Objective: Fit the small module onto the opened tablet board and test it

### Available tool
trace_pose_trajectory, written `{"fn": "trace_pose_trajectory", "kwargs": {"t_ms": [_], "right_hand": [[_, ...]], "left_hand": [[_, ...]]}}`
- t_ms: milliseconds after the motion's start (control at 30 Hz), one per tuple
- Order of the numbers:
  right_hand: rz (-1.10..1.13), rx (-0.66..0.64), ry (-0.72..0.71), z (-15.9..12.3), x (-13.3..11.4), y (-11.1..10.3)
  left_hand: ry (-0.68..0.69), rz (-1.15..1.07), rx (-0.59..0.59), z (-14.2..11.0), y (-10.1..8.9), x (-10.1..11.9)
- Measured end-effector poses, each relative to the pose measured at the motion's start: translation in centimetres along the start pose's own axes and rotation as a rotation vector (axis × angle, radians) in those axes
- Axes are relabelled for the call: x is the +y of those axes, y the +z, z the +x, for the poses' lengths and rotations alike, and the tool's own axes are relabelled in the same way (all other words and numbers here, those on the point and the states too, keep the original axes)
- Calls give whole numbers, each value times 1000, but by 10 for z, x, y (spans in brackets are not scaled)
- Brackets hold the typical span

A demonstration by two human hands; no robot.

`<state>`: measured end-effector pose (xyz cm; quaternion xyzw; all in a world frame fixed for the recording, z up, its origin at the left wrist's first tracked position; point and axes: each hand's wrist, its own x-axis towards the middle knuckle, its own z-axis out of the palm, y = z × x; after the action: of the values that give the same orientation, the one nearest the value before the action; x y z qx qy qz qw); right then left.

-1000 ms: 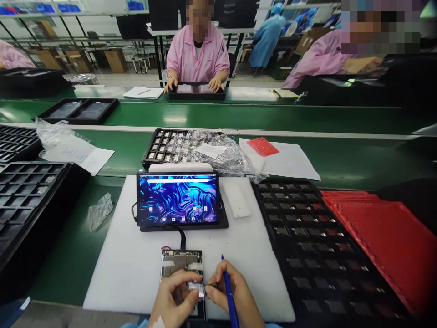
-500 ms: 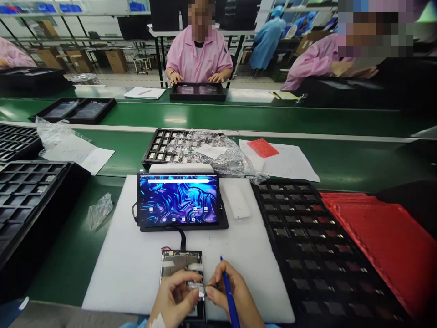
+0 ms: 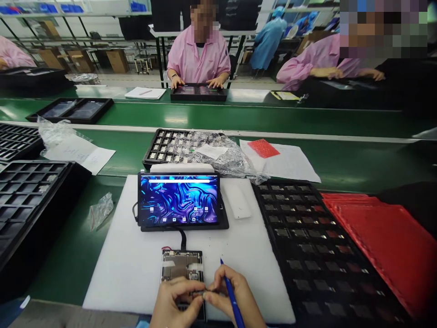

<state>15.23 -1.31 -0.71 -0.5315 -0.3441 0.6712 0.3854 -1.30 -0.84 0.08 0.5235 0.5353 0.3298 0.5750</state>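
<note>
A small circuit board (image 3: 182,269) lies flat on the white mat (image 3: 136,269), near its front edge. The left hand (image 3: 175,303) rests on the board, fingertips pinched together on a tiny part (too small to make out). The right hand (image 3: 235,298) meets it there, fingers curled around a blue pen (image 3: 234,296). A black cable (image 3: 182,238) runs from the board to a lit tablet (image 3: 178,199). A black tray (image 3: 317,246) sits on the right.

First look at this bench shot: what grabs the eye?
The lit tablet with blue swirls, mid-mat on the white mat. Below it, the left hand and right hand, with a blue pen, pinch at an open board. Red sheets lie right of a black tray.
</note>
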Motion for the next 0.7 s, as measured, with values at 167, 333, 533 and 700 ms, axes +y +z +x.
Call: {"fn": "trace_pose_trajectory", "kwargs": {"t_ms": [167,333,533,700], "right_hand": [[14,10,-51,-2,-6,4],[107,15,-138,-3,8,1],[12,125,-82,-4,14,-9],[-14,113,-48,-7,6,-5]], "left_hand": [[-56,-112,1,2,1,-3],[-114,-243,63,6,0,-6],[-174,-273,80,4,-2,-3],[-201,-277,43,2,-2,-5]]}}
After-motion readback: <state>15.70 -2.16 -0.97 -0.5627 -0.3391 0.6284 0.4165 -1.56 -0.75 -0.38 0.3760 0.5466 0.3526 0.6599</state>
